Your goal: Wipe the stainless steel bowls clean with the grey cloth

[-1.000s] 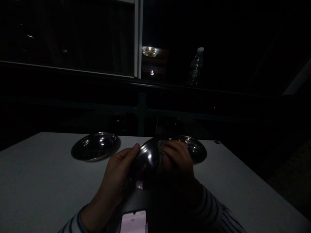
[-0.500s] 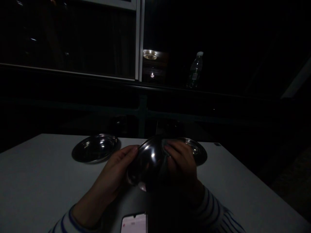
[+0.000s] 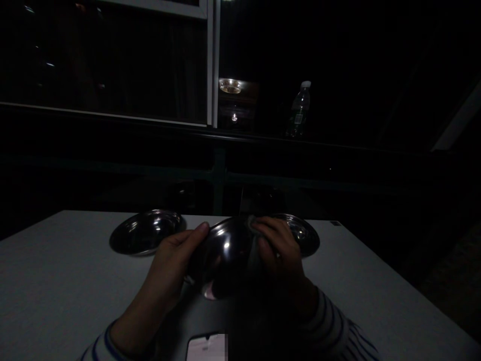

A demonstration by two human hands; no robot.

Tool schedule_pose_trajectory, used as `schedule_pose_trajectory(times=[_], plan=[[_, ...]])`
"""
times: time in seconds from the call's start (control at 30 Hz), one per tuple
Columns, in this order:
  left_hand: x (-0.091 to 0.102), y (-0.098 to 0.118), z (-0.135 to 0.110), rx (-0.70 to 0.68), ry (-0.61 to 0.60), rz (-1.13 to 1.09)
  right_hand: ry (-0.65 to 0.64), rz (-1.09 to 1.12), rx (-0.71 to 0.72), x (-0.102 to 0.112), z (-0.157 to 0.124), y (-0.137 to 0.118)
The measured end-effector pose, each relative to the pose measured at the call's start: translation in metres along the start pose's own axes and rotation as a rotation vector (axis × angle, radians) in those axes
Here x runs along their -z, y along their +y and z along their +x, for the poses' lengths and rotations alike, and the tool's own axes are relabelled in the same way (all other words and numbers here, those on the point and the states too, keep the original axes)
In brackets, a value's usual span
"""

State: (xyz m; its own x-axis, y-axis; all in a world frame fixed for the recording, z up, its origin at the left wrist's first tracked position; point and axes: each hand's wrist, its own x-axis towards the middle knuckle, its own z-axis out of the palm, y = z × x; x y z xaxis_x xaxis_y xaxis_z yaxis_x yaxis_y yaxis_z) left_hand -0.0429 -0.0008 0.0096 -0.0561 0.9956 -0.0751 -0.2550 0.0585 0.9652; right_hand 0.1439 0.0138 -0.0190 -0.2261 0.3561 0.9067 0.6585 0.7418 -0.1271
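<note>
A shiny metal bowl is held tilted above the table, its curved side facing me. My left hand grips its left edge, thumb on top. At the right rim, my right hand is closed on a greyish cloth pressed against the bowl. Shadow hides the cloth's lower part and the underside of my right hand. A second metal bowl rests on the table behind my left hand. Behind my right hand lies another round metal dish, partly covered by the fingers.
The white table carries a lit phone at its near edge. A clear plastic bottle stands on the ledge beyond, right of a white window frame. The surroundings are very dark.
The held bowl has shifted slightly left and tilted, with my left hand moving along with it. My right hand and the cloth remain at the right rim, with the fingers slightly changed.
</note>
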Motion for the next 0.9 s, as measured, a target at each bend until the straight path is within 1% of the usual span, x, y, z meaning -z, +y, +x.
schedule_pose_trajectory(times=[0.03,0.07,0.1,0.2,0.23,0.27,0.3,0.37,0.47,0.5,0.57,0.67,0.73,0.8,0.9], plan=[[-0.001,0.000,0.000,0.025,-0.010,-0.030,-0.003,0.008,-0.044,0.001,0.001,0.001],[-0.003,0.000,-0.001,0.044,-0.023,-0.046,-0.017,0.004,-0.052,0.000,0.002,-0.001],[-0.005,-0.001,-0.002,0.056,-0.038,-0.044,-0.039,-0.012,-0.022,-0.001,0.002,-0.005],[-0.008,-0.003,-0.005,0.047,-0.074,0.017,-0.118,-0.098,0.148,-0.006,0.001,-0.019],[-0.008,-0.004,-0.005,0.041,-0.078,0.031,-0.147,-0.107,0.186,-0.007,0.001,-0.021],[-0.006,-0.003,-0.004,0.042,-0.074,0.033,-0.166,-0.101,0.193,-0.006,0.001,-0.020],[-0.004,-0.003,-0.002,0.050,-0.060,0.018,-0.187,-0.081,0.170,-0.005,0.002,-0.017],[0.000,-0.001,0.002,0.071,-0.014,-0.047,-0.200,-0.007,0.071,0.000,0.004,-0.007],[0.003,0.001,0.007,0.105,0.036,-0.153,-0.161,0.082,-0.048,0.007,0.008,0.005],[0.002,0.000,0.007,0.116,0.029,-0.171,-0.159,0.088,-0.053,0.008,0.009,0.004],[-0.001,-0.003,0.005,0.130,-0.018,-0.172,-0.188,0.056,-0.015,0.007,0.010,-0.003],[-0.005,-0.006,0.001,0.130,-0.105,-0.115,-0.280,-0.060,0.109,0.004,0.009,-0.016],[-0.003,-0.006,0.001,0.138,-0.121,-0.082,-0.316,-0.096,0.164,0.004,0.009,-0.018],[0.001,-0.002,0.003,0.133,-0.089,-0.087,-0.319,-0.059,0.155,0.007,0.010,-0.013],[0.005,0.002,0.007,0.103,-0.048,-0.135,-0.294,0.008,0.082,0.010,0.011,-0.004]])
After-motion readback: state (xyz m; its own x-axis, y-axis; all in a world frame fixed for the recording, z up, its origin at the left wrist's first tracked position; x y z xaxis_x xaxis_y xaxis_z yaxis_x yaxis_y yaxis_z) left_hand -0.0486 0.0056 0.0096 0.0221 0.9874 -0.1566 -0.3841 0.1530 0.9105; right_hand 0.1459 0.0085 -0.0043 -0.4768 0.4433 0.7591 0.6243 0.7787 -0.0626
